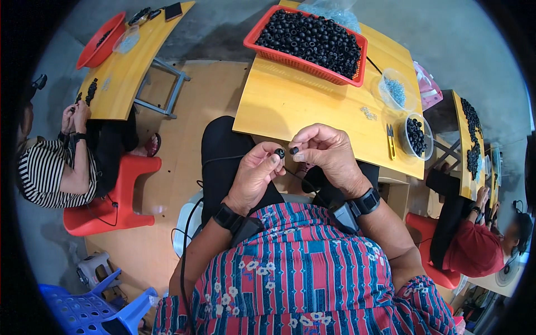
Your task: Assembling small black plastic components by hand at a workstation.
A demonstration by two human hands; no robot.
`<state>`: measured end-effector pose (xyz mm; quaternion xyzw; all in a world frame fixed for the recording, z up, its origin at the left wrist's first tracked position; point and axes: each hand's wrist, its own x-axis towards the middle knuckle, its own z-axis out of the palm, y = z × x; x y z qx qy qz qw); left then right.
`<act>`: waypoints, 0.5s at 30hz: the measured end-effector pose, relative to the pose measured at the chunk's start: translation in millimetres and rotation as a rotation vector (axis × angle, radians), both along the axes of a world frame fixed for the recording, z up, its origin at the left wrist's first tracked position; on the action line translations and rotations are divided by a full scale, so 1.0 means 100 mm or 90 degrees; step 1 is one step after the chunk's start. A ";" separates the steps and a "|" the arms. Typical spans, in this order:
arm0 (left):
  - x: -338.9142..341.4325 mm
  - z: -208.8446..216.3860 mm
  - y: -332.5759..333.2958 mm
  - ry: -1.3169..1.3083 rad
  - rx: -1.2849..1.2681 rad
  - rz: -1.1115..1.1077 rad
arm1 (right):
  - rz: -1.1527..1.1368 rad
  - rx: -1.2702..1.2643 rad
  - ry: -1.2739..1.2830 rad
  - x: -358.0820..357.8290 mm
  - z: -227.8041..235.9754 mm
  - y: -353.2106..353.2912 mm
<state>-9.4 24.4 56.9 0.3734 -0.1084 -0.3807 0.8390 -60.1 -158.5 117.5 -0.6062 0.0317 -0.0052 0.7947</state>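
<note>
My left hand (248, 180) pinches a small round black part (280, 152) with a hollow in its end. Close beside it, my right hand (333, 158) grips a smaller black piece (294, 150) between thumb and fingers. A narrow gap separates the two pieces, just off the near edge of the yellow table (273, 106). Beyond my hands stands a red basket (304, 70) heaped with black ring-shaped parts (310, 42). To the right are yellow thread snips (391, 144) and a clear tub (429, 146) of small black pieces (415, 134).
Another tub (410, 100) holds small clear pieces (395, 89); a few more clear pieces (368, 113) lie loose. A co-worker in stripes (58, 167) sits left on a red stool (123, 195), another in red (474, 248) right. A blue chair (95, 310) stands lower left.
</note>
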 end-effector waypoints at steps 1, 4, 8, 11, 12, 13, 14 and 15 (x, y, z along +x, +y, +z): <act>0.00 0.00 0.00 -0.001 -0.001 -0.002 | 0.007 -0.008 -0.003 -0.01 0.00 0.00; -0.01 0.00 -0.01 0.001 -0.007 -0.010 | 0.000 -0.068 0.005 -0.03 0.04 0.02; 0.00 -0.04 -0.03 0.009 -0.006 -0.015 | -0.007 -0.296 -0.119 -0.01 0.06 0.05; 0.00 -0.06 -0.03 0.013 -0.006 -0.009 | -0.001 -0.369 -0.129 0.01 0.04 0.04; 0.00 -0.07 -0.03 0.014 -0.008 -0.007 | -0.013 -0.381 -0.131 0.01 0.02 0.03; 0.00 -0.06 -0.03 0.012 -0.007 -0.010 | -0.026 -0.393 -0.133 0.02 -0.01 0.02; 0.00 -0.05 -0.03 0.011 -0.007 -0.011 | -0.037 -0.405 -0.135 0.02 -0.03 0.02; 0.01 -0.04 -0.03 0.009 -0.007 -0.012 | -0.046 -0.348 -0.082 0.02 -0.03 0.02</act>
